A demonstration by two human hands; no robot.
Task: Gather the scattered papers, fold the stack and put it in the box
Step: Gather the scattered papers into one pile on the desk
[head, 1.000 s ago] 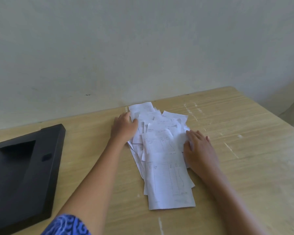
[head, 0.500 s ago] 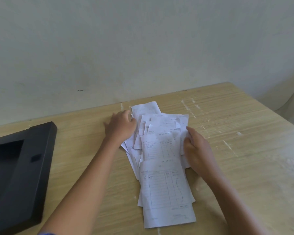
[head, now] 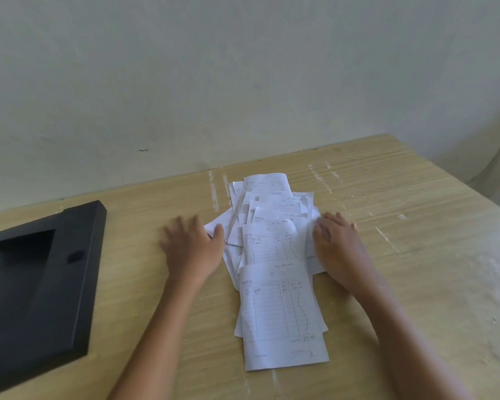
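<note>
papers (head: pixel 274 264) | loose pile between hands | left hand (head: pixel 192 249), right hand (head: pixel 339 249) flat, grip apart

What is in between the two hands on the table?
The pile of papers lies between the left hand and the right hand, as the head view shows. Both hands touch its edges.

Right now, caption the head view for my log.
Both hands, left hand and right hand, flank loose ruled receipts; black box waits left.
</note>
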